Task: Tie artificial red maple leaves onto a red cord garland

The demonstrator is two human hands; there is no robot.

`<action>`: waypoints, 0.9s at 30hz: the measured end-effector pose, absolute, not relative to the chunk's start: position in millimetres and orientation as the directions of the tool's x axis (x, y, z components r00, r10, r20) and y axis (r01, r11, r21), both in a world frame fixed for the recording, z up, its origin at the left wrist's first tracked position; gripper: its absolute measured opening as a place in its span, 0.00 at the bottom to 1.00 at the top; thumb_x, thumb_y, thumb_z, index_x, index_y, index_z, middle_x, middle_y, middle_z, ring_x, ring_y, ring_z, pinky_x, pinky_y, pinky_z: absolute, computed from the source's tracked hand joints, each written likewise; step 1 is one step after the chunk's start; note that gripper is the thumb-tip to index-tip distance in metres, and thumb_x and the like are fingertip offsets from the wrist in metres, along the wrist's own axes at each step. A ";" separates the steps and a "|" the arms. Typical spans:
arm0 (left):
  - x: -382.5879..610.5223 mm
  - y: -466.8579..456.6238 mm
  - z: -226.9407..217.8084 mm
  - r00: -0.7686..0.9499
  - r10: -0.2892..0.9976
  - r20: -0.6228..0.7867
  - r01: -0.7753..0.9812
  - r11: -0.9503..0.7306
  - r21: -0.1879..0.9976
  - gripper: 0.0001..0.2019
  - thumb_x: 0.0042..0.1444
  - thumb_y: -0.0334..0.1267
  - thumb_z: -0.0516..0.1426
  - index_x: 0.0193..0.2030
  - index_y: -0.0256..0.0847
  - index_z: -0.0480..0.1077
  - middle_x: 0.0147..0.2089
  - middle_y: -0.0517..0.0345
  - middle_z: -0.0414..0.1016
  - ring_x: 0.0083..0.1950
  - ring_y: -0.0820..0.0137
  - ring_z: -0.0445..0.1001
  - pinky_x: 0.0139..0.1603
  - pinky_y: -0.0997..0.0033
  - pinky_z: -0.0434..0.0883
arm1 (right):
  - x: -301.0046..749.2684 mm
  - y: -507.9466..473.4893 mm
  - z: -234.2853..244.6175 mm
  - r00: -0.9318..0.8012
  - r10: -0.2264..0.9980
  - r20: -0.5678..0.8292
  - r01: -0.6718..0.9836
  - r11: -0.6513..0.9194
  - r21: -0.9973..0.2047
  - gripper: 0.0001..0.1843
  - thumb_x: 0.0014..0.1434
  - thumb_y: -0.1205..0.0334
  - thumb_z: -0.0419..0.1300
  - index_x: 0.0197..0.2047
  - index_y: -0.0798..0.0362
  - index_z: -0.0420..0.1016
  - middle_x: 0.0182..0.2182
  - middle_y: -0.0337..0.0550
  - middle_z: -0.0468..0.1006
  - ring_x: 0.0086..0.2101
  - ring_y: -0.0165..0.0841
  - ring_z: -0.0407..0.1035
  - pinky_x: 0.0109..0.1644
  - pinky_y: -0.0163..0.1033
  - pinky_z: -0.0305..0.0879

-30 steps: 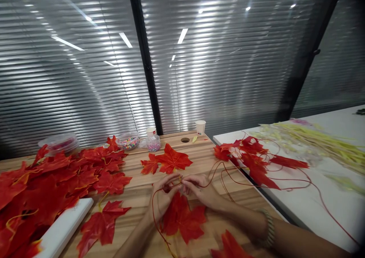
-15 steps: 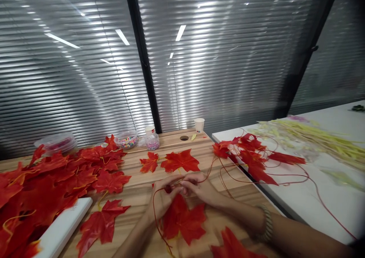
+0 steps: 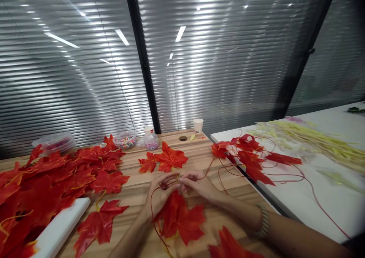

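My left hand point(image 3: 160, 195) is closed in a pinch on a thin red cord point(image 3: 152, 206), which loops down beside it. Facing it, my right hand point(image 3: 198, 185) pinches the same cord, which runs on to the right. A small yellow stem shows between the fingertips; which hand grips it I cannot tell. Just below the hands is a red artificial maple leaf point(image 3: 189, 222), overlapping another partly hidden by my left hand. Beyond the fingers lie a larger red leaf point(image 3: 172, 157) and a smaller leaf point(image 3: 147, 163).
A heap of red leaves point(image 3: 48, 182) covers the left side, by a white board point(image 3: 64, 227). Bead containers point(image 3: 125, 141) and a paper cup point(image 3: 198, 125) stand at the back. On the right, strung leaves point(image 3: 252, 163) and yellow strips point(image 3: 313, 136) lie on a white table point(image 3: 319, 201).
The larger leaf beyond my hands has turned and shifted left. My fingertips are slightly further apart, with the yellow stem now visible between them. More of the leaf under my left hand shows.
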State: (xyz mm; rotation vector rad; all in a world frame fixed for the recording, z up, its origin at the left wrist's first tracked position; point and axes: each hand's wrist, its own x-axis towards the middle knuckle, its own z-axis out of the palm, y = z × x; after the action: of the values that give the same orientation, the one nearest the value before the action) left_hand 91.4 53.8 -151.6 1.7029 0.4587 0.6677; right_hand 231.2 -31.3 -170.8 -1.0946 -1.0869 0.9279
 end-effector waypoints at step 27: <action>92.7 53.2 -152.7 0.725 0.643 0.248 -0.045 -0.316 0.948 0.10 0.48 0.39 0.59 0.35 0.38 0.76 0.35 0.52 0.78 0.38 0.64 0.75 0.41 0.69 0.69 | 231.9 -32.0 -169.0 0.284 0.951 0.122 -0.053 0.143 -0.988 0.18 0.46 0.51 0.62 0.24 0.59 0.69 0.14 0.35 0.68 0.15 0.23 0.61 0.19 0.29 0.57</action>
State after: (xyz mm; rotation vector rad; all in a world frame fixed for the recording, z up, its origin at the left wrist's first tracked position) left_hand 92.7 53.2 -152.7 1.7716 0.4728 0.7401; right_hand 231.9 -32.0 -169.0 -1.1803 -1.0085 0.9384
